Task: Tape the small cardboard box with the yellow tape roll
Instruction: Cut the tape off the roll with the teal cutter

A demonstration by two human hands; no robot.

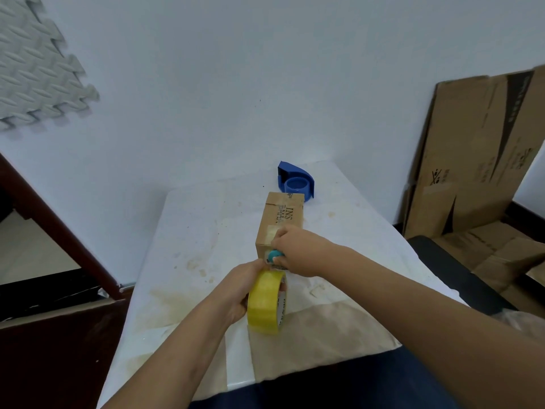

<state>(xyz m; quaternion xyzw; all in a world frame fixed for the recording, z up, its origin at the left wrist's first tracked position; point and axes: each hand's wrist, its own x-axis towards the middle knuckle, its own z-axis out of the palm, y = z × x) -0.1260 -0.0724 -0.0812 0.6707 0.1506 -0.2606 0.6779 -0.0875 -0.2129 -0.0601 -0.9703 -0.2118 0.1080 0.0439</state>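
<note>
**Tape may tear crooked or lift off the box end**

The small cardboard box [280, 224] lies lengthwise toward the far edge of the table [188, 231], right of its centre line, with its near end facing you. Your left hand [236, 293] is curled round the yellow tape roll [265, 302], which stands on edge just in front of that near end. Your right hand [295, 250] is closed round a small teal object [274, 256], seemingly a cutter, pressed against the box's near face, with the fingers up on the top edge.

Any tape stretched between roll and box is too hard to see, so you cannot count on it being stuck down. If you pull the roll toward you before the end is pressed flat, the strip could peel away. If the teal tool is a blade, it sits close to your left fingers; a slip could nick them. The box looks light and could slide toward the blue tape dispenser [296, 181] near the far edge if you push.
</note>
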